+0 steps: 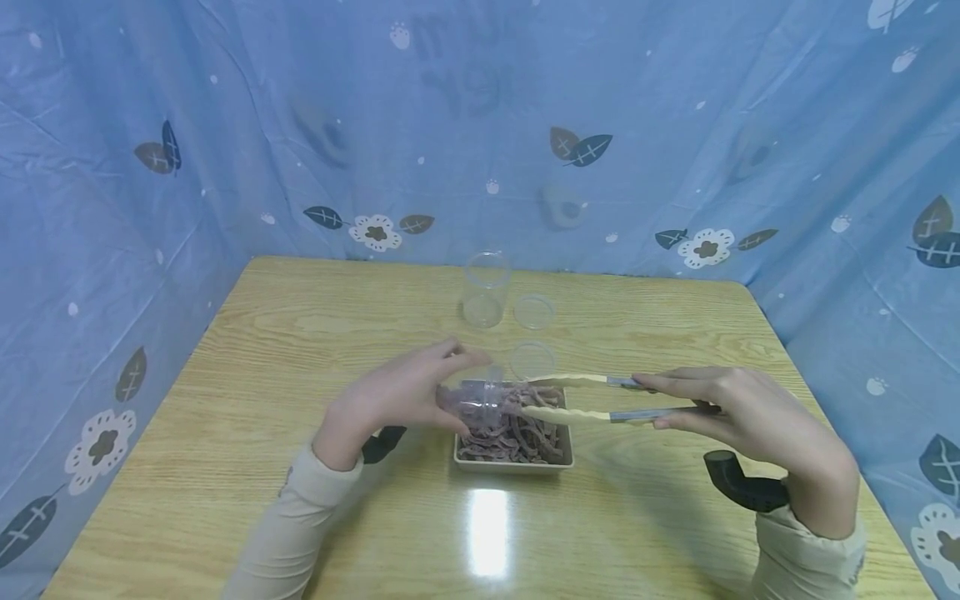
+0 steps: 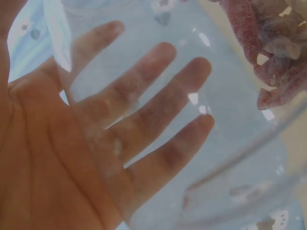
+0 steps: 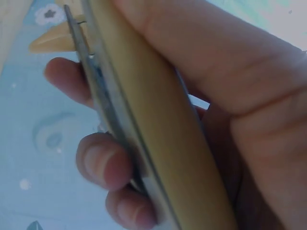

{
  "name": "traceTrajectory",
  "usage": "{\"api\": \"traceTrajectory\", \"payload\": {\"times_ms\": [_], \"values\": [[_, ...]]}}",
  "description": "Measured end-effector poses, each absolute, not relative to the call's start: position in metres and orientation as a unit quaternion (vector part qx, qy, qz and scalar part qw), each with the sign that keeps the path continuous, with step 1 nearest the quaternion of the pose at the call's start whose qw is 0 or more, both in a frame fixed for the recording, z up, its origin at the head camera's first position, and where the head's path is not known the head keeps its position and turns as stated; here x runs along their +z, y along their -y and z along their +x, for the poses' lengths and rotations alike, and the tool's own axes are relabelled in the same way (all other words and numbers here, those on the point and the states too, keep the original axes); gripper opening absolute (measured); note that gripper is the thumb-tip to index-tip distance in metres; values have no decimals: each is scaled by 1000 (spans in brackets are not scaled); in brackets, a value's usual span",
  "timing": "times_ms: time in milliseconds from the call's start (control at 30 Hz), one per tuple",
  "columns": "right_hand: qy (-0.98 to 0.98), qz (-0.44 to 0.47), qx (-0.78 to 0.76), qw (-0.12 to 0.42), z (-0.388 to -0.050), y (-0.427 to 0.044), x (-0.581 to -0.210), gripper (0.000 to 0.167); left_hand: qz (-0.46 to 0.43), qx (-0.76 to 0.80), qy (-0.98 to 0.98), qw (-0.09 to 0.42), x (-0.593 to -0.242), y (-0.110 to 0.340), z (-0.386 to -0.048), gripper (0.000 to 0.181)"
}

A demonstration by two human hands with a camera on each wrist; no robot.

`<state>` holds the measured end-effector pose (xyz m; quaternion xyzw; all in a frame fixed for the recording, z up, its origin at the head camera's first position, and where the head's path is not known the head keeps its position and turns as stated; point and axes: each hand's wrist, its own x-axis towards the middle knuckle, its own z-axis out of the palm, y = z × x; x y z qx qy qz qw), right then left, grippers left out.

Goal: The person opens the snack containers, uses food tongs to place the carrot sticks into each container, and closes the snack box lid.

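Observation:
In the head view, the left hand (image 1: pixel 408 390) holds a clear plastic jar (image 1: pixel 474 402) tilted on its side, its mouth facing right over a rectangular tray (image 1: pixel 513 468) of brownish-red strips (image 1: pixel 525 433). Through the clear wall in the left wrist view, the left fingers (image 2: pixel 158 115) curve around the jar (image 2: pixel 230 124), with reddish strips (image 2: pixel 283 72) beyond its mouth. The right hand (image 1: pixel 738 412) grips tongs (image 1: pixel 626 415) with cream tips spread apart near the jar mouth. Close up, the right wrist view has thumb and fingers around the tongs (image 3: pixel 153 115).
Behind the tray, another clear jar (image 1: pixel 484 292) stands upright on the wooden table (image 1: pixel 360 308). Two clear round lids (image 1: pixel 534 311) lie beside and in front of it. A blue patterned curtain (image 1: pixel 450 133) surrounds the table at the back and sides.

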<state>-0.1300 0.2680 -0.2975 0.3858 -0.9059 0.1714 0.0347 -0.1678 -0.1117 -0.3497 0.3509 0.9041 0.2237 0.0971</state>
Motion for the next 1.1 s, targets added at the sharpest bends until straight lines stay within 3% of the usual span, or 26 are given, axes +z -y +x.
{"api": "traceTrajectory", "payload": {"times_ms": [467,1100], "values": [[895,410,146,96,-133,-254,-306,51,400,202,-893,47,-354,97,-164,88],[900,397,161,74,-133,-248,-304,49,397,242,-883,63,-354,100,-166,88]]}}
